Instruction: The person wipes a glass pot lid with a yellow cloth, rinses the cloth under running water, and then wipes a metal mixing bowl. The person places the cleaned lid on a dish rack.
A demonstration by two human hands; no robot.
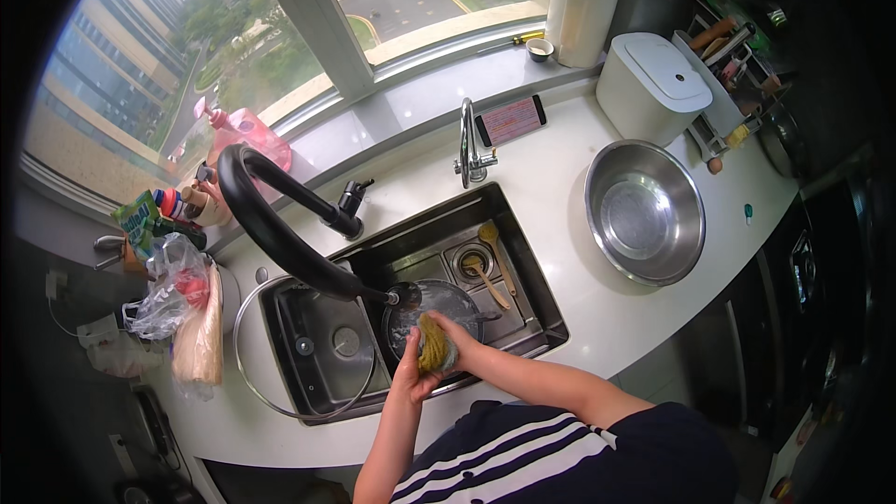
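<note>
A yellow and grey scrubbing cloth [435,348] is held between my two hands, above the near edge of a double-bowl sink [523,238]. My left hand [411,369] grips it from the left, my right hand [458,344] from the right. Under them, in the larger bowl, lies a round pan [448,294] with whitish suds or water in it; the hands partly hide it. The head of a black faucet [280,238] hangs over the pan. Two long-handled brushes, one [498,259] against the bowl's right part and one [491,285] over the drain, lie beside the pan.
A steel basin [644,213] stands on the right counter, near a white lidded bin [654,84]. A phone [512,120] lies behind a small chrome tap [470,154]. A thin metal ring [241,357] overlaps the left bowl. Plastic bags [171,287] and bottles crowd the left.
</note>
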